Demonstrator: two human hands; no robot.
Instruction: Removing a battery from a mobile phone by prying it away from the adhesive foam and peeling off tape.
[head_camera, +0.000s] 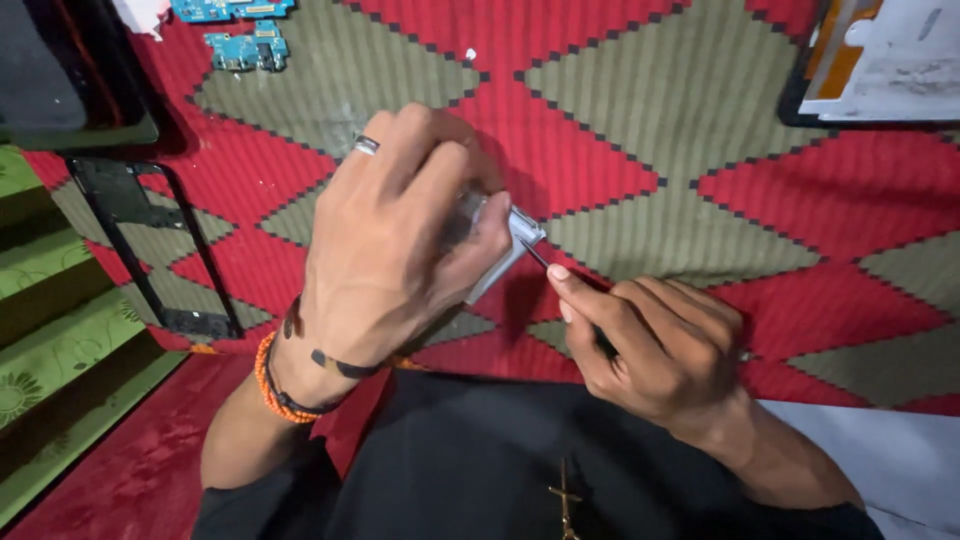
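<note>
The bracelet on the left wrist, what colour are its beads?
Orange beads on the bracelet, worn at the left hand; the head view shows it.

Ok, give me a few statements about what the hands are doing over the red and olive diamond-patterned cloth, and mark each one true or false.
1. The left hand grips a small silver-grey flat part. True.
2. The right hand holds a thin dark pointed tool with its tip at the part. True.
3. The black rectangular phone frame lies to the right of both hands. False: it lies to the left, on the woven diamond-patterned cloth.
4. The blue-green circuit boards rest between the two hands. False: they lie at the top left, far from the hands.
5. The left hand wears a silver ring and, at the wrist, an orange bead bracelet. True.
</note>
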